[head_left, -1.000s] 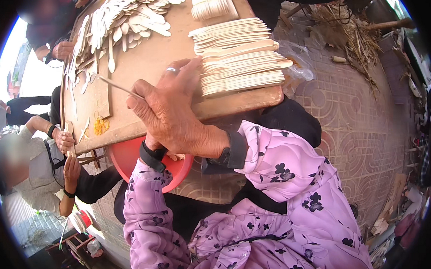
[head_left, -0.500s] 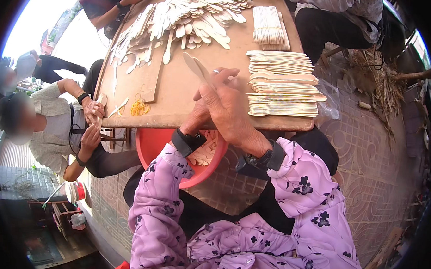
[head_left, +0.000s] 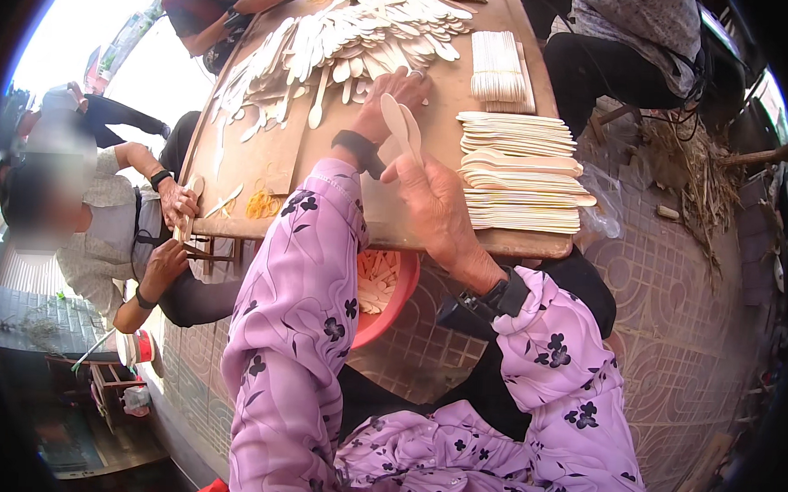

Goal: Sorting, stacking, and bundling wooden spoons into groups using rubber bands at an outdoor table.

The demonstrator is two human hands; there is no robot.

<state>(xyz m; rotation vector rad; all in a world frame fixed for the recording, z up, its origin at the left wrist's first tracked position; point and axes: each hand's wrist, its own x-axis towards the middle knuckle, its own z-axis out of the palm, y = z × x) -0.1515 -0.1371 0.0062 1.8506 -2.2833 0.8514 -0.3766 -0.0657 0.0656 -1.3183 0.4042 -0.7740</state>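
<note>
My right hand (head_left: 438,208) is closed around the lower ends of a couple of wooden spoons (head_left: 403,128), whose bowls point up and slightly left. Stretched forward over the table (head_left: 327,168), my left hand (head_left: 397,95) has its fingers apart at the near edge of a large loose pile of wooden spoons (head_left: 368,36); its fingertips are partly hard to make out. Close to the right hand, on the right of the table, lie layered stacks of wooden spoons (head_left: 520,174).
Farther back stands a banded bundle of spoons (head_left: 500,68). Yellow rubber bands (head_left: 262,205) lie near the left front edge. Below the table edge is a red basin (head_left: 401,295) with wooden pieces inside. A person at the left (head_left: 106,194) handles spoons; others sit across the table.
My left hand has left the right hand and moved forward to the pile. The right hand keeps the spoons and has shifted slightly right and down.
</note>
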